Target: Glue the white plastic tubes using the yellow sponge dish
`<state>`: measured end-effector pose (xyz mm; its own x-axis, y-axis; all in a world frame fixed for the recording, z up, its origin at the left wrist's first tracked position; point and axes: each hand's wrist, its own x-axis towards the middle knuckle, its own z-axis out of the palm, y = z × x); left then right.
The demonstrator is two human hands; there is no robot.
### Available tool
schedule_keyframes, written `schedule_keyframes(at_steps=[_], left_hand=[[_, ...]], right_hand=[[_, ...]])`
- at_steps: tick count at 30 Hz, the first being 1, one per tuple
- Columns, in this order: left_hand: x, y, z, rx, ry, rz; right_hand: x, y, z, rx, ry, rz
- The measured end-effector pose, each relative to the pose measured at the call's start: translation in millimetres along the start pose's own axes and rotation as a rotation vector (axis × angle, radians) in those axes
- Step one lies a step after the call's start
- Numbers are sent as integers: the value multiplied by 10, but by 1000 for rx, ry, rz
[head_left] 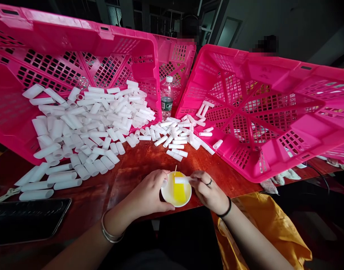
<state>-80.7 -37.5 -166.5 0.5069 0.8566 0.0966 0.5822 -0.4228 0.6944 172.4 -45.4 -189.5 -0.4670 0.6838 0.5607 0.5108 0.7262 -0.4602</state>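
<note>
Red table point(138, 165) between tipped pink crates point(76, 48), white tubes point(90, 120) spilled; my left hand point(149, 193) grips the bowl point(176, 195) rim, right hand point(210, 193) pinches a tube point(181, 180) over the yellow sponge point(179, 191); I judge dipping underway, next needs steady pressing down.

Small assembly workshop: pink crates point(259, 112), heaped white tubes point(87, 123).

Water bottle point(166, 97) label: print too small to read. No other text legible.
</note>
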Motion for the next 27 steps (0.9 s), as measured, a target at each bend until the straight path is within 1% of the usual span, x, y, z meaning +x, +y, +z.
schedule_keyframes(at_steps=[1, 4, 5, 6, 7, 11, 13, 15, 18, 19, 20, 22, 24, 27], left_hand=[[-3, 0, 1, -1, 5, 0], [-10, 1, 8, -1, 12, 1], [-11, 2, 12, 2, 11, 1], [-10, 4, 16, 7, 9, 1], [-10, 4, 20, 14, 8, 1], [-34, -9, 17, 57, 7, 26], [-71, -16, -10, 105, 43, 64], [-119, -2, -58, 141, 101, 84], [-176, 83, -138, 143, 124, 88], [-185, 127, -160, 142, 121, 104], [-189, 173, -179, 147, 117, 133], [-185, 265, -209, 174, 132, 213], [-179, 339, -235, 255, 169, 297], [-193, 430, -263, 463, 227, 386]], right_hand=[[-9, -4, 15, 38, 7, 50], [-13, -43, 52, 213, 21, 266], [-9, -55, 54, 244, 18, 314], [-5, -62, 49, 244, 17, 323], [-3, -61, 36, 206, 19, 285], [-41, 9, -73, -39, 42, -27], [-74, 35, -138, -108, 49, -108], [-89, 6, -189, -68, 107, -70], [-44, -165, -222, 192, 261, 144], [-12, -245, -224, 293, 281, 204], [26, -327, -227, 376, 276, 241], [107, -481, -240, 455, 215, 248], [178, -601, -275, 440, 138, 242], [256, -715, -351, 364, 27, 269]])
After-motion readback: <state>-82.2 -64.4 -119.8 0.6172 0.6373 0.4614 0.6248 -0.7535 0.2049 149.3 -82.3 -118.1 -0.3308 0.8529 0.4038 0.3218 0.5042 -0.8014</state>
